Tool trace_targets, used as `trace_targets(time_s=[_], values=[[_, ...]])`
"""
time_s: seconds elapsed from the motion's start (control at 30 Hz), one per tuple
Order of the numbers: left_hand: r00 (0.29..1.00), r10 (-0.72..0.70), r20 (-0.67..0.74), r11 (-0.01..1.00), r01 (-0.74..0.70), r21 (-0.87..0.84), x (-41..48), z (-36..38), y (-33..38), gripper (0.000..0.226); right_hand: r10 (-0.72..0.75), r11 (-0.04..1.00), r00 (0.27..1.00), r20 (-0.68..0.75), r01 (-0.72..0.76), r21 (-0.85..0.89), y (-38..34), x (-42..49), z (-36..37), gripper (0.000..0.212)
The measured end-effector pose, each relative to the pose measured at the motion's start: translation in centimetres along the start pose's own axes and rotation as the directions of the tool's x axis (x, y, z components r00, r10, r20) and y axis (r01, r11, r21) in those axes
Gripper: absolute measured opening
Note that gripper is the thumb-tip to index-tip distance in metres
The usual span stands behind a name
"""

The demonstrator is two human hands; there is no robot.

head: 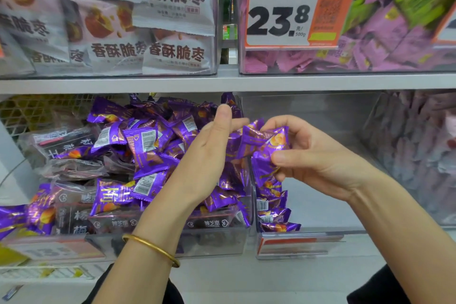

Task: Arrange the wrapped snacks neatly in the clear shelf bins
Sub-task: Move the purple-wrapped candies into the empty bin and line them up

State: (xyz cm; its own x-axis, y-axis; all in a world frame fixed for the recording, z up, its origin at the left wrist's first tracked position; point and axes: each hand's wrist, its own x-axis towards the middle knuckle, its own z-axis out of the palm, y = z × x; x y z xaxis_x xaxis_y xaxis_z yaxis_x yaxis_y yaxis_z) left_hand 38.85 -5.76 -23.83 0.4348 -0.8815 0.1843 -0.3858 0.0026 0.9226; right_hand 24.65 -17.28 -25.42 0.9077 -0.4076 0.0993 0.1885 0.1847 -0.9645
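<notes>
On the lower shelf (246, 279), the left clear bin (214, 242) is heaped with purple snacks (148, 140). The right bin (320, 205) holds a small stack (274, 205) at its left wall. Above the divide, the right hand (313, 155) curls round a bunch (261, 140), and the left hand (209, 153) presses straight fingers against it.

The middle bin (320, 205) stands mostly bare, open at the front and top, with the shelf board (222, 84) close overhead. Only a stack of purple snacks (271, 205) lines its left wall at the front. The left bin (222, 244) is choked by a heap of purple snacks (148, 145). The left grip (204, 150), the right grip (308, 155) and the held snacks (261, 140) fill the gap where the two bins meet. The right bin (385, 145) is packed with pale packets (419, 168).
</notes>
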Motion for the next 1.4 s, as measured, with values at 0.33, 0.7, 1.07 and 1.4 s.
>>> trace_targets(time_s=[0.33, 0.7, 1.07, 1.4], values=[[0.991, 0.06, 0.12, 0.992, -0.072, 0.101, 1.8, 4.8, 1.6, 0.04, -0.014, 0.961, 0.946, -0.323, -0.077, -0.266, -2.3, -2.2, -5.7, 0.045], [0.941, -0.299, 0.157, 0.624, 0.068, 0.779, 4.2, 12.2, -3.6, 0.043, 0.268, 0.718, 0.863, -0.428, -0.475, -0.508, 4.7, 1.6, -13.9, 0.044], [0.973, -0.227, 0.04, 0.629, 0.115, 0.769, 2.6, 13.0, -4.2, 0.052, -0.016, 0.573, 0.892, -0.453, -0.363, -0.735, 7.5, 2.8, -15.1, 0.073], [0.965, -0.258, 0.043, 0.724, 0.163, 0.67, 1.8, 13.2, -4.1, 0.057, -0.022, 0.502, 0.887, -0.462, -0.39, -0.772, 7.8, 3.5, -14.3, 0.057]])
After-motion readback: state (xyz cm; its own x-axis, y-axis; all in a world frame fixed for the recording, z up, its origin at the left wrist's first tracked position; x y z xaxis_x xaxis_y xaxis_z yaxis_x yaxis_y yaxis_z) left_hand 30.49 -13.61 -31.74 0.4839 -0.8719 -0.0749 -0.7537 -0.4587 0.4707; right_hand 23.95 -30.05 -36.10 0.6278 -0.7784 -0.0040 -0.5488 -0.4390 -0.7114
